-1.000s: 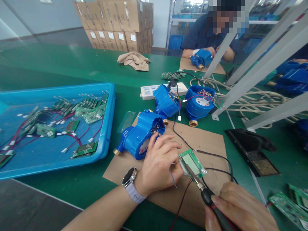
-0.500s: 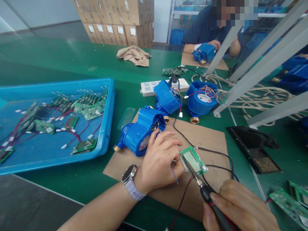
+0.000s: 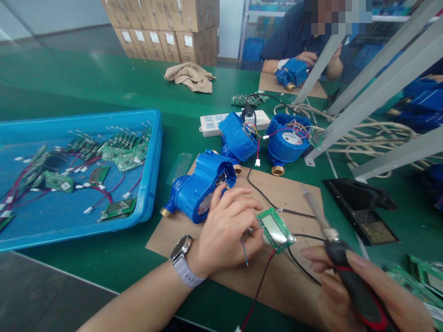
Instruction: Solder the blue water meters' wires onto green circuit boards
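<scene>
My left hand [image 3: 230, 230] is closed at the left edge of a green circuit board [image 3: 276, 228] with a small display, above the cardboard. A thin blue wire [image 3: 245, 254] pokes out below its fingers; the fingertips' exact hold is partly hidden. Red and black leads run down from the board. My right hand [image 3: 367, 286] grips a soldering iron [image 3: 337, 251] by its black and red handle, its tip up and apart from the board. Just beyond my left hand, a blue water meter [image 3: 200, 191] lies on its side with wires in its open housing.
Left stands a blue tray [image 3: 157, 152] holding several wired boards. Two more blue meters [image 3: 289, 138] stand behind the cardboard sheet [image 3: 304, 193], near a white power strip [image 3: 211, 127]. A black iron holder [image 3: 360, 207], metal posts and coiled cables occupy the right. A co-worker handles another meter opposite.
The soldering iron in my right hand has lifted off the board and swung right and up. My left hand stays at the board's edge. The view has shifted slightly.
</scene>
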The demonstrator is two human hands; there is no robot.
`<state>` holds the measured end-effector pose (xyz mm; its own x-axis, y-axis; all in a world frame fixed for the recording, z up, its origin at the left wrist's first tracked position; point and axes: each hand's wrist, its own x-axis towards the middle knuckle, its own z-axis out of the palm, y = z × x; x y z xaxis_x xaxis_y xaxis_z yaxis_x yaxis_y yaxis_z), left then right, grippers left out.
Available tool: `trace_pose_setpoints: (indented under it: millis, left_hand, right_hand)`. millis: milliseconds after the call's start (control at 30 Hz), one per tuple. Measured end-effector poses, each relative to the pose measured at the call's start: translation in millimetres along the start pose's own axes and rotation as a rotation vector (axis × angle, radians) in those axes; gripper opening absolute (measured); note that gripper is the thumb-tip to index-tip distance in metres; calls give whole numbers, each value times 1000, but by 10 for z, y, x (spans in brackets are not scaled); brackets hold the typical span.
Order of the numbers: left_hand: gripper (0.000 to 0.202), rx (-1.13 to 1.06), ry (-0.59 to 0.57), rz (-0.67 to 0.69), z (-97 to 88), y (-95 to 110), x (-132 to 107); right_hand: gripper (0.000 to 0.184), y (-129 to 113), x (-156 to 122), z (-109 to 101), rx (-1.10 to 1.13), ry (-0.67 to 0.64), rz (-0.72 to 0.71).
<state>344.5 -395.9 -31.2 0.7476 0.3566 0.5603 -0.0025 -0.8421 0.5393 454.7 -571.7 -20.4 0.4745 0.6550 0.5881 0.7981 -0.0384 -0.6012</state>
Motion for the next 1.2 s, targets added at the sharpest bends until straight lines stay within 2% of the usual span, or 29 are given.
trace_pose_setpoints:
  millis: [133,300,500,700,1000,1200]
  left_hand:
    - [9,-37,15,60,-5,7,-16]
    - [8,-41,24,103,5,9,-34]
    - [7,-35,33,146,-5,-6,-35]
    - [7,-34,42,154,-6,-1,-41]
    - [6,-123,11,126,-11,-44,-51]
    - [6,-149,6,133,-9,-65,-48]
  right_hand:
    - [39,21,7,183,-56,98,54]
    - [38,-3,-4,338,30,20,115]
    - [37,-14,-1,335,55,62,114]
    - [32,-33,23,323,137,56,162]
    - [34,-16,17,290,218,38,166]
    - [31,16,19,247,274,11,224]
